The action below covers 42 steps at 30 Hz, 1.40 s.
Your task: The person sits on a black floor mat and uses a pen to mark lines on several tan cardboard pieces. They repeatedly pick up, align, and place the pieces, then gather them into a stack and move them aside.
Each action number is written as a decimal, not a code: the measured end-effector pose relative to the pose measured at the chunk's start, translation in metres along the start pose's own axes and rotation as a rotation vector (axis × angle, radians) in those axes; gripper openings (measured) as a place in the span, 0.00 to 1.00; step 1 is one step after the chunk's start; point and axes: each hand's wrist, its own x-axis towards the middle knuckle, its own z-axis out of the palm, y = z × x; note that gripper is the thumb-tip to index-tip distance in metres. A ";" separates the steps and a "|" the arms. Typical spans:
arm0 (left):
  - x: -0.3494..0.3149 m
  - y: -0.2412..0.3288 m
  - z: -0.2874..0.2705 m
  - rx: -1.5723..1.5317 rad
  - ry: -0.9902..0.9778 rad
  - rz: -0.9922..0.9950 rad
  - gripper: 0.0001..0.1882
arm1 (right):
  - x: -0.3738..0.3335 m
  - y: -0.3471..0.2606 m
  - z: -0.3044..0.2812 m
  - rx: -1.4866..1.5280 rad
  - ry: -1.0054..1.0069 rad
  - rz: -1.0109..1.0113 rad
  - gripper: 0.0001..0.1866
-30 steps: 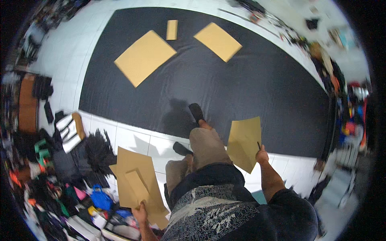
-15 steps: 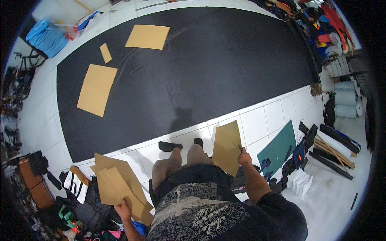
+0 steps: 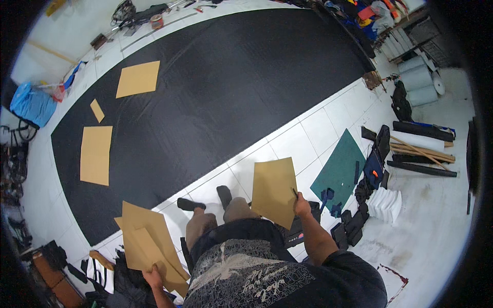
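My left hand (image 3: 152,277) is closed on the lower edge of several overlapping tan card sheets (image 3: 145,233). In my right hand (image 3: 302,204) is one tan card (image 3: 272,187), gripped by its right edge. A thin dark pen-like stick (image 3: 295,193) also pokes out of that hand. Past my feet a large black sheet of material (image 3: 215,108) covers the floor. Lying on its left part are a big tan card piece (image 3: 138,79), a small narrow one (image 3: 97,110) and another big one (image 3: 96,156). My fingertips are partly hidden by the cards.
To my right lie a green mat (image 3: 336,167), a pile of folded white material (image 3: 385,206) and long rolls and sticks (image 3: 421,146). Pale rolls (image 3: 417,79) rest farther back. A blue bag (image 3: 33,105) stands far left; dark bags (image 3: 120,277) crowd my left side.
My view has turned to the right, so the black sheet and its card pieces sit farther left. I have stepped or shifted my feet slightly. Both hands keep their cards.
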 end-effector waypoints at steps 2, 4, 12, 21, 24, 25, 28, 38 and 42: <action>-0.006 0.000 0.004 0.048 0.009 -0.029 0.22 | -0.004 0.012 0.003 0.021 -0.017 0.016 0.19; -0.010 -0.002 0.009 -0.072 0.008 -0.036 0.23 | -0.006 0.027 0.006 0.040 -0.015 0.023 0.19; -0.015 0.025 0.008 0.132 -0.051 0.017 0.24 | 0.002 0.042 0.034 0.084 -0.007 0.109 0.18; -0.021 0.036 0.011 0.038 0.024 -0.002 0.23 | 0.009 0.022 0.030 0.117 0.012 0.065 0.17; -0.025 0.031 0.014 0.012 0.033 -0.017 0.23 | 0.011 0.017 0.024 0.127 -0.002 0.061 0.16; -0.028 0.034 0.019 0.012 0.039 -0.025 0.23 | 0.010 0.016 0.021 0.128 -0.007 0.061 0.16; -0.030 0.030 0.019 0.083 0.015 0.002 0.22 | 0.011 0.009 0.013 0.113 -0.024 0.084 0.17; -0.049 0.061 0.035 0.015 -0.023 0.074 0.22 | 0.031 0.017 0.015 0.086 -0.051 0.047 0.18; -0.054 0.058 0.035 0.067 0.028 0.034 0.21 | 0.033 0.002 0.009 0.065 -0.047 0.048 0.18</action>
